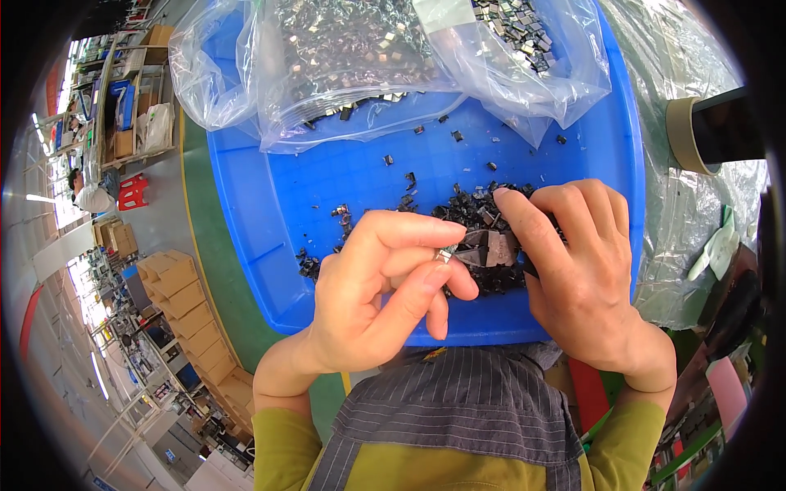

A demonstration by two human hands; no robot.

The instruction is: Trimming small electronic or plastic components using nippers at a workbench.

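My left hand [372, 290] pinches a small shiny metal part [445, 253] between thumb and fingers, over the near side of the blue tray [241, 188]. My right hand [580, 266] is closed round a pair of pliers [498, 248], whose grey metal head points left and whose jaws meet or nearly meet the part. The pliers' handles are mostly hidden by my palm. Under and beside both hands lies a heap of small black pieces [491, 285]. A few loose bits [388, 160] are scattered farther up the tray.
Clear plastic bags [360, 98] full of small metal parts lie across the tray's far side. To the right, a cardboard-cored black roll [684, 135] rests on plastic sheeting [663, 74], with a pale glove [715, 252] nearer me. Cardboard boxes [176, 299] stand at the left.
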